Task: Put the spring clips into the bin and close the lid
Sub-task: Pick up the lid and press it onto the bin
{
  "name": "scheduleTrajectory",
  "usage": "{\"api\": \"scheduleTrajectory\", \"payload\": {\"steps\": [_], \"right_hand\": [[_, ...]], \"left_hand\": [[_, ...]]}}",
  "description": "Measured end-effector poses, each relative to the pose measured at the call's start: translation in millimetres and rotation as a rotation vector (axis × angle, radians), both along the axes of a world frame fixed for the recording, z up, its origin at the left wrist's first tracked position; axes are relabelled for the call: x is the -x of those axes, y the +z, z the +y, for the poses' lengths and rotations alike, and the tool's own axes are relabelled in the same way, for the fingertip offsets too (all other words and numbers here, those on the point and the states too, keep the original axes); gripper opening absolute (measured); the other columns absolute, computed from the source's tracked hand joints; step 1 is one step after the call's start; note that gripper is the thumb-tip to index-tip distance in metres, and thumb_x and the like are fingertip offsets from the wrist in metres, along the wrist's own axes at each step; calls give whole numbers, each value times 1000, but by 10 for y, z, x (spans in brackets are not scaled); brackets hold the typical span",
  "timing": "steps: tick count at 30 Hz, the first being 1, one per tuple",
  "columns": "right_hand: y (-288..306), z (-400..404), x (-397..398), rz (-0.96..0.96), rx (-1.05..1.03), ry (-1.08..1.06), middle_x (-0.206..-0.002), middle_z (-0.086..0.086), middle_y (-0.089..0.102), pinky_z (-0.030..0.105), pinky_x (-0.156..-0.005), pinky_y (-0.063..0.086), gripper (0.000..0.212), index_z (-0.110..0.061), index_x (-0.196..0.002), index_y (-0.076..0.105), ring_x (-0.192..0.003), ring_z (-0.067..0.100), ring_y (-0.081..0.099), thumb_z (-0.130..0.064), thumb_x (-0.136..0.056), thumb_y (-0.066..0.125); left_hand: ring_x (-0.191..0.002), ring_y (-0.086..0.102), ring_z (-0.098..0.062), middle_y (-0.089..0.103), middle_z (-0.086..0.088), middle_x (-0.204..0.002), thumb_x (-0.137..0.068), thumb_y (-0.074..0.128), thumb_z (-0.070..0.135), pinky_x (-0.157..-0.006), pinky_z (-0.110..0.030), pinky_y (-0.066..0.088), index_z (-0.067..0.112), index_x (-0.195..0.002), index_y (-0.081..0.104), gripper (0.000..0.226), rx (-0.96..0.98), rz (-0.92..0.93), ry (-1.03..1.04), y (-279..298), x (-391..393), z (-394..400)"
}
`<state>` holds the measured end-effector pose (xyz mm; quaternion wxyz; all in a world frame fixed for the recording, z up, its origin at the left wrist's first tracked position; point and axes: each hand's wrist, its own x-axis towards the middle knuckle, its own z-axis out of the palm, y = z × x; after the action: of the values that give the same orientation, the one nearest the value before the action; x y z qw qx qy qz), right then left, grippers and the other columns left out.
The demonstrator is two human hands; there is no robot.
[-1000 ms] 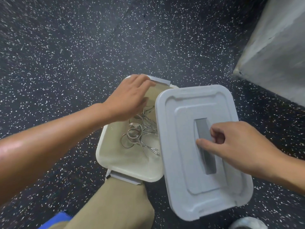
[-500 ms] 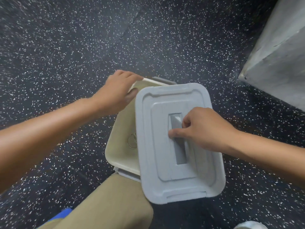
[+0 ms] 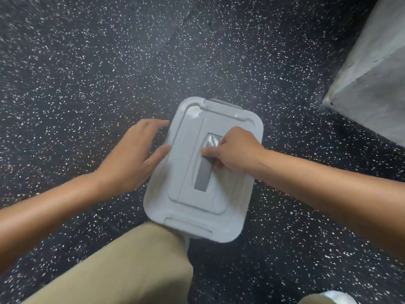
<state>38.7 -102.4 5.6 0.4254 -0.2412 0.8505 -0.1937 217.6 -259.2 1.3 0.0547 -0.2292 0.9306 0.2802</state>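
A pale grey lid point(image 3: 219, 202) now lies flat over the bin and covers it completely, so the bin's inside and the spring clips are hidden. Only a grey latch of the bin point(image 3: 228, 104) shows at the far edge. My right hand point(image 3: 234, 150) pinches the lid's recessed grey handle point(image 3: 202, 176) near its far end. My left hand point(image 3: 135, 156) is spread, fingers apart, resting against the lid's left edge.
The bin stands on a dark speckled floor point(image 3: 109, 62). My knee in tan trousers point(image 3: 135, 266) sits just in front of the bin. A grey concrete block point(image 3: 372, 73) rises at the right. A white shoe tip point(image 3: 328, 299) shows at the bottom right.
My right hand slid the lid leftwards from beside the bin until it covers the opening. My left hand came off the bin's far rim and moved to the lid's left edge.
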Motion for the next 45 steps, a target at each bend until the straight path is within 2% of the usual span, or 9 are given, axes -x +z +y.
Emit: {"api": "scheduleTrajectory", "payload": {"steps": [7,13,17,21,25,27,31,38,45], "right_hand": [[-170,-76,-14,-13,-3,-47,-40,-6,64,26,-63,54,44,-13,-50,68,-40,8,55,-38,-87,71],[-142,-50,12,-105,-20,-77,-60,9,75,29,-52,59,32,4,-81,77,-40,21,63,-23,-91,62],[-79,-43,147,262,-26,89,-62,4,73,35,-67,59,39,-8,-69,75,-64,25,70,-38,-88,60],[-108,-53,390,590,148,91,-105,4,66,36,-79,47,30,-18,-104,67,-101,27,60,-44,-91,62],[-293,-39,710,422,57,80,-149,9,41,40,-108,35,84,-12,-148,38,-136,29,38,-57,-85,68],[-382,-19,821,210,-4,39,-144,7,50,37,-96,44,88,-13,-146,43,-129,28,49,-66,-80,67],[-441,35,805,137,133,10,-92,-5,67,27,-60,41,41,-18,-104,66,-86,20,63,-55,-86,69],[-505,101,627,332,301,-114,-99,-4,74,36,-80,52,40,-21,-107,73,-90,19,66,-50,-80,76],[-543,114,588,427,345,-144,-108,-1,75,37,-90,50,52,-17,-116,74,-101,21,64,-53,-79,76]], "left_hand": [[-156,14,-19,13,-2,-170,-97,46,58,-125,-36,19,18,-162,19,81,50,-19,-225,-123,-279,271],[-160,11,-29,14,-10,-173,-89,46,78,-124,-47,17,15,-164,18,102,191,-52,-578,-244,-525,496],[-160,5,-27,5,-5,-174,-78,53,84,-125,-47,10,17,-165,10,118,241,-97,-668,-343,-564,595],[-159,12,-31,11,-9,-173,-74,69,57,-124,-49,13,13,-164,15,113,354,-113,-672,-392,-568,653],[-156,20,-34,19,-11,-171,-76,73,17,-120,-51,23,11,-162,23,100,428,-40,-660,-426,-550,662],[-154,27,-35,24,-11,-170,-77,77,26,-119,-51,26,11,-161,29,98,431,-39,-684,-425,-553,642],[-149,40,-36,32,-11,-167,-77,78,39,-116,-49,30,13,-158,39,93,412,-63,-717,-368,-509,612],[-144,48,-36,42,-9,-163,-78,74,47,-111,-48,41,15,-155,45,88,391,-79,-767,-251,-421,556],[-145,46,-34,39,-7,-164,-82,69,52,-113,-45,33,17,-156,43,85,378,-149,-779,-255,-397,542]]}}
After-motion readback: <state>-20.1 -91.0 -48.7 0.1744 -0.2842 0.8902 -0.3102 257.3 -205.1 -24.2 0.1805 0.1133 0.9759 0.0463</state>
